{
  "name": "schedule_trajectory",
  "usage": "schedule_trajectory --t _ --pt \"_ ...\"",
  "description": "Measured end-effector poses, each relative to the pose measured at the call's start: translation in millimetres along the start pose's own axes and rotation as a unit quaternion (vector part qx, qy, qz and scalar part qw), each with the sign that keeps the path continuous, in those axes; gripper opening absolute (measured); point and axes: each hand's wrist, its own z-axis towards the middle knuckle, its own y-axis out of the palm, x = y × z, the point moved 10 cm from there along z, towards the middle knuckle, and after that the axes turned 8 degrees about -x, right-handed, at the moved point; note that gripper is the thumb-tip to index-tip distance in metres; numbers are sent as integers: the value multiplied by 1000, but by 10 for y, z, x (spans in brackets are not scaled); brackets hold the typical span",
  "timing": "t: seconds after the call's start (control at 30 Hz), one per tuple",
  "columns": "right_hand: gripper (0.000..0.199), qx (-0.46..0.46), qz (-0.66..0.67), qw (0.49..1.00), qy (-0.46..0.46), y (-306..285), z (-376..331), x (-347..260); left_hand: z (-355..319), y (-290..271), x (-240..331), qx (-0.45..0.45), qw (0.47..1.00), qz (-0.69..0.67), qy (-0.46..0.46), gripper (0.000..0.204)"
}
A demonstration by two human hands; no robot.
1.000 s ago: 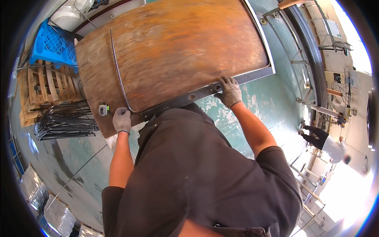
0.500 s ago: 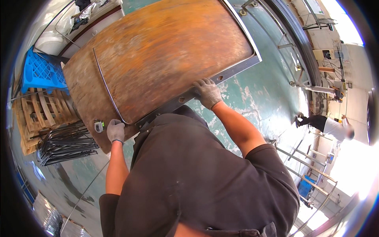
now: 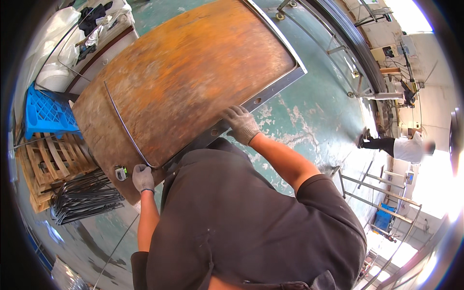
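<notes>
A bent metal rod (image 3: 122, 121) lies on a rust-brown worktable (image 3: 193, 67), with a rounded corner near my left hand. My left hand (image 3: 143, 178), in a grey work glove, is closed at that corner, its fingertips against the rod. In a matching glove, my right hand (image 3: 239, 125) curls its fingers over the table's near edge, where the rod seems to run; what lies under them is partly hidden. Beneath that hand a dark metal rail (image 3: 278, 87) with holes follows the edge. Beside my left hand lies a tape measure (image 3: 121, 173).
Left of the table are a blue plastic pallet (image 3: 50, 111), wooden pallets (image 3: 53, 154) and a bundle of black rods (image 3: 84, 197). Metal racks (image 3: 382, 191) stand at right, with long stock (image 3: 355, 38) beyond the table. Far right, another person (image 3: 406, 147) is on foot.
The view has shifted, so the table sits a little lower and further left. My right hand has slid slightly leftward along the rail; my left hand stays at the rod's corner.
</notes>
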Motion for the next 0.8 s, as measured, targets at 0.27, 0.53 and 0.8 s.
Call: schedule_trajectory --t 0.27,0.53,0.8 --pt "62 -8 4 1000 7 118 51 32 -59 -18 148 -3 999 -16 -29 11" --pt "56 -10 5 1000 6 122 73 80 -52 5 144 1 999 -16 -33 10" --pt "58 43 -19 998 43 -56 2 417 51 2 -45 -10 1000 17 -14 17"
